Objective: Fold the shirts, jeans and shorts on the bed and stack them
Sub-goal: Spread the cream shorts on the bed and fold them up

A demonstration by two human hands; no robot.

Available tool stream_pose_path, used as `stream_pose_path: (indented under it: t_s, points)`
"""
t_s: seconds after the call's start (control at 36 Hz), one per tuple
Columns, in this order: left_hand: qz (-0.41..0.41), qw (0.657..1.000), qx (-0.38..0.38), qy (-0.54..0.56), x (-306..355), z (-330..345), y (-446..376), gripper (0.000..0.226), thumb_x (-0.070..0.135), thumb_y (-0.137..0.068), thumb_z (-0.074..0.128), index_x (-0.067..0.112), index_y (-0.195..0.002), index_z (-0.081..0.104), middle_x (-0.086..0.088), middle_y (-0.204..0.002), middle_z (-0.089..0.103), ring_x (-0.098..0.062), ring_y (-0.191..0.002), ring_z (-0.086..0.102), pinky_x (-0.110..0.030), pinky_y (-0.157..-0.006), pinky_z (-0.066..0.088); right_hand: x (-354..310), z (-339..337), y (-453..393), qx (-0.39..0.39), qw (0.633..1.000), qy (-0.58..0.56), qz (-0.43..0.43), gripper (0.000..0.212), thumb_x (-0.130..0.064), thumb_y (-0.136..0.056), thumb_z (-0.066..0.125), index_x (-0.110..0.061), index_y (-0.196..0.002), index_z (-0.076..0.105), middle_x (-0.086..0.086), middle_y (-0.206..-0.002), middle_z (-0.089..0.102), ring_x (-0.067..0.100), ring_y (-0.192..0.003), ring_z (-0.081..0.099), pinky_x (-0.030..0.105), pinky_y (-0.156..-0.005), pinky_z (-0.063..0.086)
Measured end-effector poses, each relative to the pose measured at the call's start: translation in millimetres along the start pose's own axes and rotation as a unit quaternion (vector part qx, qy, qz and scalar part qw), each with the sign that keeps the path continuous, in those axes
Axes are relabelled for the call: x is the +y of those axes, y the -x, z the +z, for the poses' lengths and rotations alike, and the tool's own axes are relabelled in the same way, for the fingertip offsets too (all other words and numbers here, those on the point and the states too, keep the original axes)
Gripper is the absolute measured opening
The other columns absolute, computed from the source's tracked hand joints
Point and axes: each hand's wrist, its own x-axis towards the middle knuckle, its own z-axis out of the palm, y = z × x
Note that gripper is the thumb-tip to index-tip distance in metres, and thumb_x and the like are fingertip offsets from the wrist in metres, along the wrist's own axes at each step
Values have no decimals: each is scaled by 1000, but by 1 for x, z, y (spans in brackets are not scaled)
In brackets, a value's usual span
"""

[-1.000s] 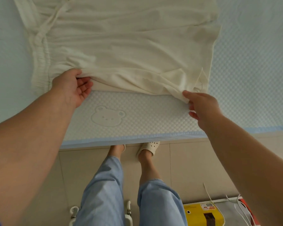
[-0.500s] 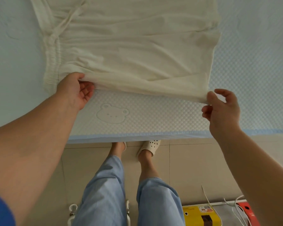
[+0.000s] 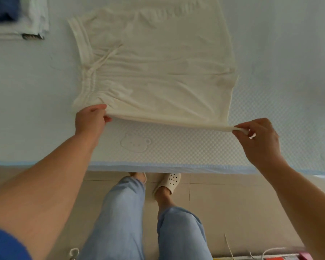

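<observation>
Cream shorts point(image 3: 158, 68) with an elastic waistband and drawstring lie spread on the pale blue bed point(image 3: 280, 53), waistband to the left. My left hand point(image 3: 90, 121) grips the near edge at the waistband corner. At the hem corner on the right, my right hand point(image 3: 255, 136) pinches the near edge between thumb and fingers. The near edge is pulled taut between both hands and lifted slightly off the bed.
A stack of folded clothes point(image 3: 17, 17), white with something dark blue on top, sits at the bed's far left. A bear emblem point(image 3: 135, 142) marks the mattress pad near the bed's front edge point(image 3: 158, 167). My legs stand on the tiled floor; a box and cords lie bottom right.
The view has risen, showing more of the shorts and the folded stack. My right hand moved right and stretched the near edge straight; my left hand kept its grip.
</observation>
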Motion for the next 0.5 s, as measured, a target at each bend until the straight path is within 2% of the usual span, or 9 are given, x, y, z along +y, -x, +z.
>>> stream_pose_path:
  t_s: [0.06,0.11,0.17,0.19,0.25,0.31,0.36,0.42,0.5]
  points:
    - [26,997,-38,-57,4,-7,-7,31,8,-83,54,21,-108,66,-3,-99,66,-13,-77,65,-26,-78,49,-7,-7,-15,11,1000,9,-20,15,-23,-84,67,-13,-96,72,-7,-109,46,13,-96,48,30,-79,39]
    - [77,977,-64,-187,11,-14,-14,37,9,-82,58,21,-116,64,2,-91,63,-15,-80,60,-18,-70,45,-16,-14,-35,18,999,6,-44,10,-20,-84,67,-17,-93,71,-8,-117,48,15,-107,46,30,-81,40]
    - [125,947,-73,-286,20,-19,-23,29,11,-82,60,20,-108,68,4,-82,60,-15,-73,55,-15,-56,40,-29,-22,-58,8,999,-46,-28,8,-19,-83,68,-27,-83,67,-12,-113,55,10,-97,52,18,-73,39]
    - [143,934,-70,-320,25,-22,-29,23,14,-82,62,19,-102,70,1,-82,61,-18,-73,55,-20,-59,40,-36,-25,-70,-2,996,-89,-5,17,-19,-83,68,-34,-76,65,-14,-103,62,6,-84,55,11,-67,40]
    - [177,914,-52,-362,39,-22,-41,17,17,-79,66,15,-95,72,-10,-91,60,-28,-84,56,-30,-70,41,-49,-30,-94,-15,988,-146,37,21,-23,-82,68,-38,-68,66,-19,-73,66,-4,-61,55,3,-55,39]
    - [218,902,-33,-371,52,-21,-57,17,16,-77,70,9,-92,72,-19,-100,57,-36,-96,55,-37,-81,43,-61,-33,-118,-17,987,-154,45,26,-22,-83,67,-43,-68,66,-22,-62,63,-6,-58,54,8,-60,43]
    - [239,905,-37,-348,64,-20,-71,21,24,-80,66,7,-92,69,-18,-104,58,-36,-101,54,-39,-87,42,-75,-34,-142,0,984,-172,54,27,-19,-83,67,-41,-67,67,-17,-62,63,0,-62,54,22,-68,44]
    - [215,921,-60,-319,72,-17,-86,23,36,-87,59,12,-89,63,-9,-95,61,-32,-96,56,-34,-78,39,-87,-34,-167,18,979,-192,66,26,-19,-83,66,-38,-64,67,-8,-64,61,10,-66,52,30,-68,42]
    - [186,934,-58,-298,78,-10,-110,27,42,-91,52,16,-83,51,-1,-75,55,-30,-83,56,-32,-68,33,-102,-29,-205,36,975,-204,79,21,-22,-81,66,-33,-64,66,-4,-69,58,15,-69,51,36,-69,42]
